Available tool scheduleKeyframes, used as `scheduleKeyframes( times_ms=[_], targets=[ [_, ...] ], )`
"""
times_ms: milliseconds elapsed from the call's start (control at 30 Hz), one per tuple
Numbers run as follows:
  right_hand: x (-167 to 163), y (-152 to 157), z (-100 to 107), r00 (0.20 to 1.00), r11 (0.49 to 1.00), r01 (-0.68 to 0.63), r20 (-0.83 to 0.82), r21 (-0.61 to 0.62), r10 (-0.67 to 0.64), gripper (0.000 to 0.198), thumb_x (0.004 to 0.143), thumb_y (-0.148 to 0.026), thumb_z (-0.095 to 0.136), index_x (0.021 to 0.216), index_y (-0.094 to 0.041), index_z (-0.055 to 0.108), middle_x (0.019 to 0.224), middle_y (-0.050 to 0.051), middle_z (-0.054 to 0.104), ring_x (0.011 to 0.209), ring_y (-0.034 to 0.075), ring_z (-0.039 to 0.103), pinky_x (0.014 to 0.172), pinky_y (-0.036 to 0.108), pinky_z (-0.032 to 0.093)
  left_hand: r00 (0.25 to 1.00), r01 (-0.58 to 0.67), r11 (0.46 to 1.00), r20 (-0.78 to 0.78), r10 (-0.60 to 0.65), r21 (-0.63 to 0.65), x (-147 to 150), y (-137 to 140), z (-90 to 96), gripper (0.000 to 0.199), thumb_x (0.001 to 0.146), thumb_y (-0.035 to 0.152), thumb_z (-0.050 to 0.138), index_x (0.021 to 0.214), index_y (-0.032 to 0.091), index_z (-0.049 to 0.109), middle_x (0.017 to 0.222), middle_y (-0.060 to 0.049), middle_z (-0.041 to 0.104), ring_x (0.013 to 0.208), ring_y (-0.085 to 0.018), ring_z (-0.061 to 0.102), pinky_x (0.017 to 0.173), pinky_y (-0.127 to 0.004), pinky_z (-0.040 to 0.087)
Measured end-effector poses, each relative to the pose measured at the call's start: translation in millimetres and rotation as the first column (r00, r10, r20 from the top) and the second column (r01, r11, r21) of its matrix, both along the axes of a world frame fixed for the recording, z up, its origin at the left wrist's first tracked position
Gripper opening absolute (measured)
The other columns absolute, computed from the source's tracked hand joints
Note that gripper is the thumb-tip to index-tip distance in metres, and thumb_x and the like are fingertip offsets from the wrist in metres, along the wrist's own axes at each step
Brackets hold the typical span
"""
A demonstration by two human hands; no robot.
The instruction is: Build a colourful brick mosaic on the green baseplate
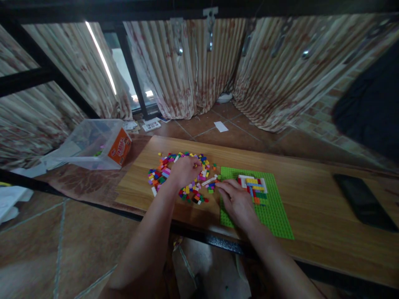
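Loose toy building bricks [162, 176] of many colours lie in a spread pile on the wooden tabletop. Over the pile's right part is my left hand [184, 169], its fingers curled together; whatever is in them is hidden. My right hand [238, 202] rests above the left edge of a green studded baseplate [277, 207], thumb and forefinger pinched at a small orange brick [217, 181]. Just left of these fingertips lies a long whitish brick [208, 181]. On the baseplate stands a low build [257, 189] of white, red, yellow, blue, green and orange bricks, partly behind my right hand.
A clear plastic bin [90, 143] with an orange label stands beyond the tabletop's left end. A dark flat device, like a phone or tablet [363, 201], lies at the right. Striped curtains [187, 66] hang behind, and papers [221, 126] lie on the tiled floor.
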State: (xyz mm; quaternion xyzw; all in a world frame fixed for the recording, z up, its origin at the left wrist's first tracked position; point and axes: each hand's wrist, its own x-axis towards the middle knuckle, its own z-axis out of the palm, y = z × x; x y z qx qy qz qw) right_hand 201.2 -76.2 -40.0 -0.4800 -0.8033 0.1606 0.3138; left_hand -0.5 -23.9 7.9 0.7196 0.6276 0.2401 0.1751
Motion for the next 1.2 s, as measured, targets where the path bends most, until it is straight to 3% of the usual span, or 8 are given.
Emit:
scheduleKeyframes(
  times_ms=[267,400,767,900,1033,1200],
  targets=[
    [-10.8,15.2,-10.2,0.984,0.999,0.018,0.179,0.034,-0.023,0.024,0.091,-0.022,0.048,0.101,-0.027,0.07,0.103,0.007,0.063,0.096,0.021,0.058,0.083,0.033,0.049,0.996,0.057,0.998,0.071,-0.056,-0.013,9.7,-1.3,-1.7,0.017,0.077,0.021,0.058,0.068,0.02,0.071,0.06,-0.002,0.064,0.055,-0.015,0.053,0.056,-0.025,0.035],
    [-14.3,14.5,-7.4,0.977,0.999,0.035,0.21,0.031,-0.04,0.02,0.091,-0.021,0.05,0.097,-0.023,0.069,0.1,0.007,0.063,0.096,0.022,0.057,0.085,0.034,0.047,0.997,0.072,0.997,-0.02,-0.072,-0.003,13.2,-1.0,-4.3,0.02,0.08,0.023,0.055,0.072,0.021,0.073,0.062,-0.003,0.066,0.056,-0.017,0.056,0.059,-0.025,0.039],
    [-19.3,12.6,-0.2,0.984,0.996,0.083,0.156,0.033,-0.088,0.013,0.09,-0.017,0.051,0.09,-0.018,0.064,0.092,0.007,0.064,0.091,0.021,0.056,0.082,0.032,0.044,0.986,0.095,0.992,-0.131,-0.105,-0.078,20.9,-0.1,-5.6,0.023,0.085,0.025,0.049,0.091,0.021,0.071,0.077,-0.002,0.072,0.068,-0.016,0.063,0.065,-0.024,0.044],
    [4.7,16.4,15.6,0.985,0.985,0.171,-0.01,0.015,-0.171,0.016,0.092,-0.02,0.048,0.091,-0.019,0.064,0.089,0.006,0.066,0.086,0.02,0.059,0.08,0.032,0.046,0.987,0.072,0.992,-0.134,-0.085,-0.099,19.4,0.8,-5.5,0.025,0.086,0.026,0.048,0.094,0.021,0.071,0.072,-0.002,0.071,0.064,-0.016,0.062,0.062,-0.024,0.042],
    [51.5,28.4,24.6,0.934,0.938,0.343,-0.118,0.045,-0.336,0.021,0.092,-0.025,0.047,0.092,-0.018,0.066,0.09,0.007,0.068,0.085,0.02,0.062,0.079,0.034,0.047,0.986,0.085,0.991,-0.132,-0.098,-0.102,18.8,1.4,-5.8,0.026,0.087,0.026,0.047,0.096,0.02,0.071,0.075,-0.002,0.072,0.065,-0.015,0.062,0.062,-0.024,0.042],
    [95.4,44.2,18.2,0.941,0.936,0.336,-0.087,0.102,-0.328,0.026,0.09,-0.024,0.044,0.097,-0.018,0.068,0.093,0.009,0.067,0.087,0.021,0.061,0.08,0.036,0.048,0.985,0.098,0.989,-0.134,-0.113,-0.11,20.3,1.5,-6.1,0.024,0.086,0.024,0.048,0.095,0.021,0.07,0.08,-0.002,0.073,0.069,-0.015,0.063,0.063,-0.023,0.042]
  ],
)
